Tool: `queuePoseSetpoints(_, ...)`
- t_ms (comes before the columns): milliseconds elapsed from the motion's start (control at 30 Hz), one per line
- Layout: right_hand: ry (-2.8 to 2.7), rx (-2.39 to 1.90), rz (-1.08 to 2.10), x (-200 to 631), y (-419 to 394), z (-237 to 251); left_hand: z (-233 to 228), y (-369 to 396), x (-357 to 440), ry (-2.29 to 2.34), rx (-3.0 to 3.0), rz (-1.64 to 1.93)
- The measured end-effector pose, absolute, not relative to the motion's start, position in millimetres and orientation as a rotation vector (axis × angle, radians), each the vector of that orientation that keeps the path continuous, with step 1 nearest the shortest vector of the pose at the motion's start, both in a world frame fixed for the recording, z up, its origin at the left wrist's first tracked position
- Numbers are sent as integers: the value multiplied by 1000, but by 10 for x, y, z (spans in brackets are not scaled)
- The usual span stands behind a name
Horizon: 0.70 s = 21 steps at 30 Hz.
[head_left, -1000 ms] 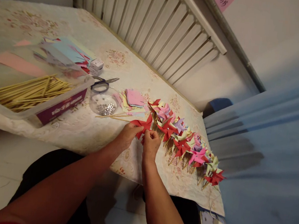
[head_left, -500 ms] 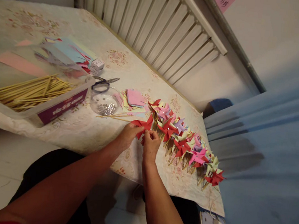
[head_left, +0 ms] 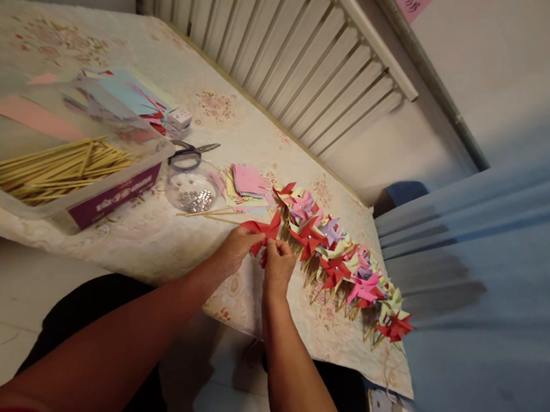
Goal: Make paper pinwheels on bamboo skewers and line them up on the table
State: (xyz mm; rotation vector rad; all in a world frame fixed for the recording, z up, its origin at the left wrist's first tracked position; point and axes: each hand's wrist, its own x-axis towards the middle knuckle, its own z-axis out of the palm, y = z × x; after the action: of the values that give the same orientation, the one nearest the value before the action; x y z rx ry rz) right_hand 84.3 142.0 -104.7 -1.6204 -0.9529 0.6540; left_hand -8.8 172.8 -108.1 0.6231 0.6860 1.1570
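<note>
Red paper pinwheel point(head_left: 263, 232) lies at the near table edge, pinched from both sides: left hand point(head_left: 235, 248) and right hand point(head_left: 277, 266), forearms reaching forward, fingers closed on its folded points. Beside it runs a row of finished pinwheels point(head_left: 343, 256) over the flowered tablecloth point(head_left: 163, 240), below a radiator point(head_left: 292, 44).

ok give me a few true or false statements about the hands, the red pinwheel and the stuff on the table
1. Both hands, left hand and right hand, hold the red pinwheel. True.
2. The scissors lie open in the left hand. False: they lie on the table past the clear bowl.
3. A row of finished pinwheels lies to the right of the hands. True.
4. The wooden sticks are all scattered loose on the floor. False: they sit in a box.
</note>
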Motion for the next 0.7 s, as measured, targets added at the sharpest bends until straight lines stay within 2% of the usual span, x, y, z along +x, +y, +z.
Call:
queuePoseSetpoints(133,-946,-1644,666,829,1401,-1023,-1086,1732,-89,677,632,1160)
queuePoseSetpoints(300,-872,-1707,279,934,1365,-840,-1055,1750,-124,649,623,1181)
queuePoseSetpoints(367,-910,-1715,251,1033,1368,-739,-1057,1757,-144,639,630,1161)
queuePoseSetpoints(600,-1207,-1651,797,1212,1434,-551,-1094,1753,-177,573,720,1109)
queuePoseSetpoints(700,-1220,-1598,934,1157,1460,-568,-1112,1755,-181,592,757,1087)
